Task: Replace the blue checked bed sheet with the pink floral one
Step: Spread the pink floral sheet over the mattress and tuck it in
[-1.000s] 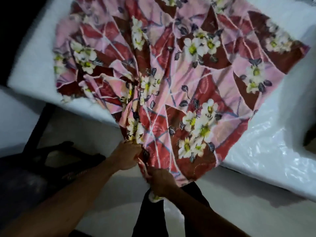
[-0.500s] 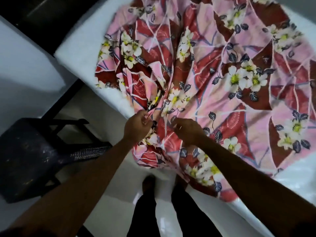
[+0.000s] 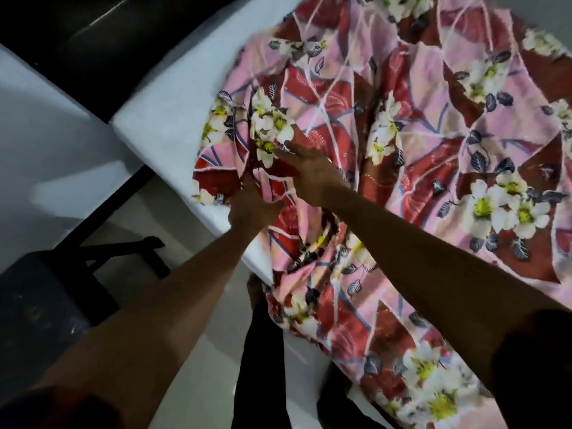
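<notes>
The pink floral sheet [image 3: 418, 156] lies crumpled over the bare white mattress [image 3: 173, 119] and hangs over its near edge. My left hand [image 3: 252, 207] grips a bunched fold of the sheet near the mattress edge. Just right of it and a little farther in, my right hand [image 3: 311, 171] reaches over the same bunch, its fingers pointing at a white flower and pinching the cloth there. Both forearms stretch in from the bottom of the view. No blue checked sheet is in view.
A dark chair [image 3: 46, 292] stands on the pale floor at the lower left, close to the bed. A black bar [image 3: 102, 209] runs along the mattress side. My dark-trousered legs [image 3: 263, 366] stand against the bed's edge.
Both hands have moved up from below the mattress edge onto the bed, carrying the bunched sheet farther in and to the left. The view has swung left and closer.
</notes>
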{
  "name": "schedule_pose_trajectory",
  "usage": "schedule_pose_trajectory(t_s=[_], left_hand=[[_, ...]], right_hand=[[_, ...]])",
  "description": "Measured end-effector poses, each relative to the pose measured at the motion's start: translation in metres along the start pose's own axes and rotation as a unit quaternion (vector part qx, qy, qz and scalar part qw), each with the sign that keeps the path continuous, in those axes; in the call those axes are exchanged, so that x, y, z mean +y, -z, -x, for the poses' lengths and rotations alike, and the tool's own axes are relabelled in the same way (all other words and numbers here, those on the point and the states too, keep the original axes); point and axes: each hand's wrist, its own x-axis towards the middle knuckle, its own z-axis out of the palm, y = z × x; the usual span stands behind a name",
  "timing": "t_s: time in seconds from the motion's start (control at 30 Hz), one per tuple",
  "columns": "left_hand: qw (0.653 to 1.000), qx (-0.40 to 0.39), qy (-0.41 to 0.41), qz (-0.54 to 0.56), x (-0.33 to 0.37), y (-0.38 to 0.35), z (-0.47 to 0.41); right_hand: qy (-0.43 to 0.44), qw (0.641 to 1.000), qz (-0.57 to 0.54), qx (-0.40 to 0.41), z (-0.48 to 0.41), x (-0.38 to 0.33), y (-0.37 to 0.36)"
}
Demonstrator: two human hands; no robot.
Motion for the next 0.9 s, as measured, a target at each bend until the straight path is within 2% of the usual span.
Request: schedule_pose_trajectory(t_s=[0.17,0.27,0.43,0.57,0.6,0.67,0.73,0.83,0.9], left_hand=[[0.984,0.042,-0.152,-0.083,-0.021,0.013,-0.023],[0.977,0.024,-0.185,-0.105,-0.043,0.052,-0.058],[0.984,0.060,-0.124,-0.115,-0.065,0.136,-0.142],[0.988,0.129,-0.053,-0.060,-0.049,0.187,-0.220],[0.988,0.141,-0.046,-0.047,-0.041,0.195,-0.237],[0.984,0.161,-0.065,-0.044,-0.021,0.202,-0.262],[0.976,0.178,-0.115,-0.051,-0.002,0.205,-0.273],[0.972,0.202,-0.117,-0.021,0.011,0.204,-0.281],[0.967,0.229,-0.091,-0.060,0.008,0.196,-0.273]], right_hand=[[-0.013,0.994,0.086,-0.069,-0.071,-0.009,-0.006],[-0.042,0.988,0.107,-0.104,-0.105,-0.026,-0.003],[-0.071,0.992,-0.020,-0.106,-0.176,-0.073,0.005],[-0.153,0.976,-0.149,0.037,-0.254,-0.105,0.009],[-0.168,0.967,-0.183,0.050,-0.274,-0.104,0.013],[-0.177,0.951,-0.248,0.060,-0.307,-0.088,0.023],[-0.149,0.936,-0.309,0.082,-0.320,-0.071,0.043],[-0.120,0.945,-0.297,0.058,-0.311,-0.050,0.069],[-0.112,0.955,-0.263,0.079,-0.297,-0.033,0.071]])
